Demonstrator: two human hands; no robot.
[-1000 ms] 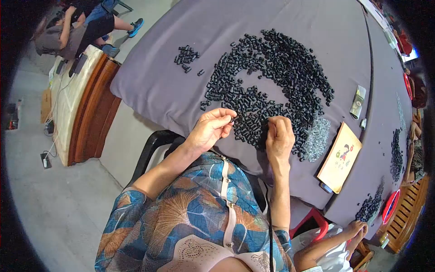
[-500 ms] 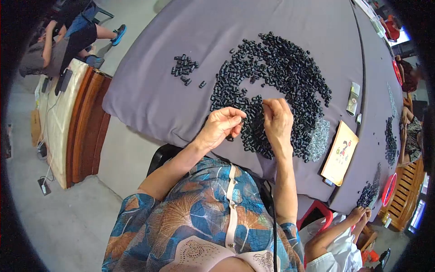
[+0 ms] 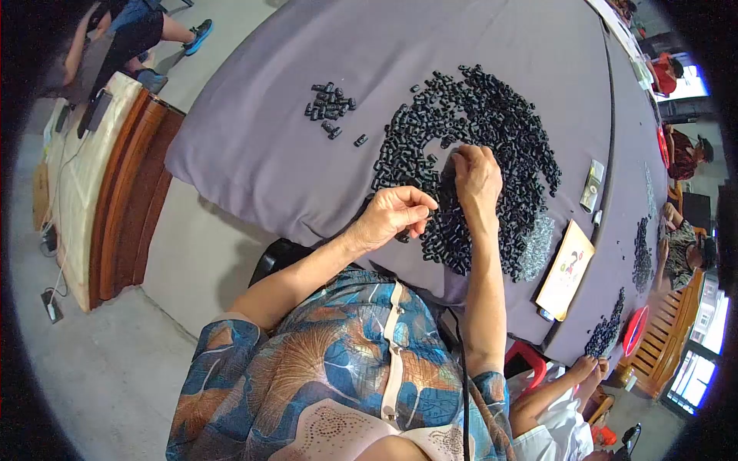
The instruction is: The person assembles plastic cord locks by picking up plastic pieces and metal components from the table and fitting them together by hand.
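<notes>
A large heap of small black parts [image 3: 523, 131] lies spread on the grey cloth-covered table [image 3: 269, 115]. My left hand [image 3: 396, 215] is at the heap's near left edge, thumb and index finger pinched together; what they hold is too small to name. Further right, my right hand [image 3: 478, 180] reaches over the middle of the heap, fingers bent down and closed, their tips partly hidden among the black parts. A smaller group of black parts [image 3: 329, 104] sits apart at the upper left. Small clear parts [image 3: 536, 250] adjoin the heap's right side.
A printed tan booklet [image 3: 566, 270] and a small packet [image 3: 592, 186] lie to the right. Co-workers' hands [image 3: 590, 367] are at another black pile [image 3: 606, 330]. A red-rimmed tray [image 3: 635, 330] is beyond. A wooden-edged counter [image 3: 127, 200] stands at left.
My right hand has moved up, away from my body, over the heap. My left hand has shifted slightly right, still pinched. The camera view has shifted.
</notes>
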